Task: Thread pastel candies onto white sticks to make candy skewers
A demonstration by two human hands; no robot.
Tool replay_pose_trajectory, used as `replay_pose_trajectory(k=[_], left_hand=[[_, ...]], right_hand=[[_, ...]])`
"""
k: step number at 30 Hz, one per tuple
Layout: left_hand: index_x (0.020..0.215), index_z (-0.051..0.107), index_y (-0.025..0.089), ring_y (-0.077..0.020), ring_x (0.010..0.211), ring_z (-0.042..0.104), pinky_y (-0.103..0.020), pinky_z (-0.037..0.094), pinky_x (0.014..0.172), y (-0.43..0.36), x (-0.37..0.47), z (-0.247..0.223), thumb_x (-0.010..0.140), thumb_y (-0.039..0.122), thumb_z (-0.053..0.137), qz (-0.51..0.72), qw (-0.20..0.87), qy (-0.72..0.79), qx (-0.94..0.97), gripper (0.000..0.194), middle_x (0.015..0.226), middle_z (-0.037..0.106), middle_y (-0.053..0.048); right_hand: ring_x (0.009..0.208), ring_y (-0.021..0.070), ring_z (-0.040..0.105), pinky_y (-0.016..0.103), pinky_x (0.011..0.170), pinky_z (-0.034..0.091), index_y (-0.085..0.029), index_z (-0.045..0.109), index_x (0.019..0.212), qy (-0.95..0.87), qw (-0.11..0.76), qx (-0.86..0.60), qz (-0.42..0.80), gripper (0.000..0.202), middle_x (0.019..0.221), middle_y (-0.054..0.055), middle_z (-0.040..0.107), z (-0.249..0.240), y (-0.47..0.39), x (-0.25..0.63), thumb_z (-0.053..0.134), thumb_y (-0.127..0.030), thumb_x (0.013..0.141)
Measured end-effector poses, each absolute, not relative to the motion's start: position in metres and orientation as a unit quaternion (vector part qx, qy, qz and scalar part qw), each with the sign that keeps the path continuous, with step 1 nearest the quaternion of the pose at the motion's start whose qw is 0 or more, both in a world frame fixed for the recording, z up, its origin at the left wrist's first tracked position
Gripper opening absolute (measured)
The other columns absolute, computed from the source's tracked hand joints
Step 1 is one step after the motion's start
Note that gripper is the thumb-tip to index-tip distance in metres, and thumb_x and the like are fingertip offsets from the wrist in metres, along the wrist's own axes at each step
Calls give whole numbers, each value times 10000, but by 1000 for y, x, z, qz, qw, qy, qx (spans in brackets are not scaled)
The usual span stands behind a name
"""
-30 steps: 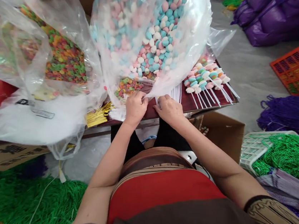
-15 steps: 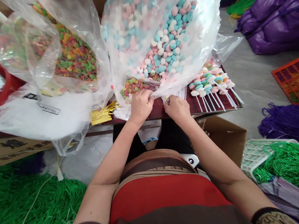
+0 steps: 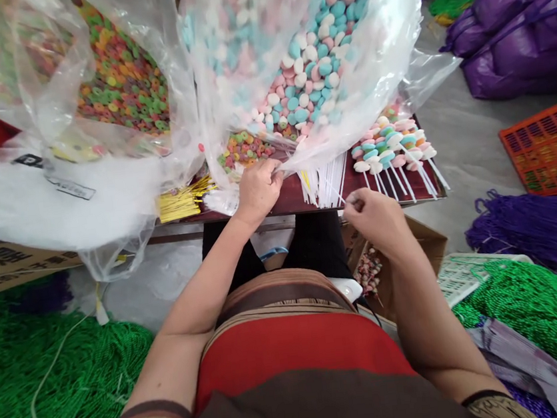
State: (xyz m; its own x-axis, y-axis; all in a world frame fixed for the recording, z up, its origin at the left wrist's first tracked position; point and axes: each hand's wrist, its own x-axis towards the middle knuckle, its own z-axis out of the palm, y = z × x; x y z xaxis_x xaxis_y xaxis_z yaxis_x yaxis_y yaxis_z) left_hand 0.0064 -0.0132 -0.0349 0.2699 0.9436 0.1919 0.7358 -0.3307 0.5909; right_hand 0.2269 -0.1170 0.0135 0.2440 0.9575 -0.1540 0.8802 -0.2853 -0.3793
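My right hand is closed in a pinch at the table's front edge. A thin white stick runs up and left from its fingertips, over a bundle of white sticks on the table. My left hand is closed beside the lower edge of the clear bag; what its fingers hold is hidden. Just behind it lies a small heap of ring candies. Pink, white and blue oval candies fill the bag. Finished-looking candy skewers lie in a row at the right.
On the left stand a bag of ring candies, a white plastic bag and yellow twist ties. Below right, a cardboard box holds small items. Green cord and an orange crate are on the floor.
My right hand has moved right and towards me, away from the bag's edge, with a white stick in its fingers. My left hand stays near the bag. The view has shifted slightly.
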Motion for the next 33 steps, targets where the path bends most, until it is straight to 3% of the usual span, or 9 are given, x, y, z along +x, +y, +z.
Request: replay_pose_trajectory(k=[2,5,7,12,17,21,27,30,33], left_hand=[[1119,731,212,-285,1112,666,-411,485,1006,-20,10,-31,925,152,575,254,180,541,781,256,1128,766,-93],[1262,701,205,-315,1298,586,-464,405,1143,-37,16,-18,950,183,585,260,146,521,800,334,1299,708,-125],[1239,719,186,-315,1296,585,-475,384,1166,-49,20,-9,979,222,569,282,158,498,805,302,1264,711,-137],[999,780,182,-185,871,674,-337,522,871,-61,28,2,1025,431,546,376,436,393,717,343,894,731,-62],[948,764,203,-106,695,626,-258,514,697,-59,32,0,849,629,746,434,636,375,517,437,796,689,1],[869,741,205,-104,680,626,-249,518,664,-57,31,1,799,613,801,439,665,365,481,419,760,695,3],[883,764,207,-127,759,650,-267,526,724,-56,32,-4,828,598,768,424,664,361,500,395,831,740,-17],[872,784,206,-155,904,683,-292,531,885,-52,26,-5,850,590,754,408,629,373,547,385,918,757,-30],[1002,806,206,-154,822,682,-288,524,817,-34,13,1,914,560,699,366,572,409,609,381,920,764,-40]], right_hand=[[680,207,622,332,695,457,-219,660,749,-563,188,-762,257,77,712,36,702,12,-140,243,605,-259,786],[602,153,536,289,608,418,-219,651,747,-486,299,-713,408,140,666,-6,633,7,-166,253,663,-355,778],[578,132,503,271,579,395,-215,652,771,-424,355,-678,484,196,654,-23,603,1,-174,250,709,-403,779],[578,116,493,259,589,386,-211,642,781,-384,413,-611,556,239,637,-31,594,-9,-169,228,763,-417,778],[590,113,484,249,586,383,-217,630,793,-404,407,-603,554,195,622,-50,557,-9,-160,215,759,-356,748],[579,109,478,248,575,393,-221,629,795,-424,403,-604,541,193,635,-54,563,-8,-157,212,765,-351,751],[758,188,705,328,726,576,-217,760,966,-421,422,-569,567,348,883,53,777,2,-139,197,701,-550,885],[551,151,635,298,571,539,-205,764,1075,-384,445,-546,596,462,718,18,739,4,-127,188,720,-612,862],[444,116,550,254,475,453,-192,763,1095,-371,448,-538,610,468,597,-22,679,3,-120,185,754,-583,838]])
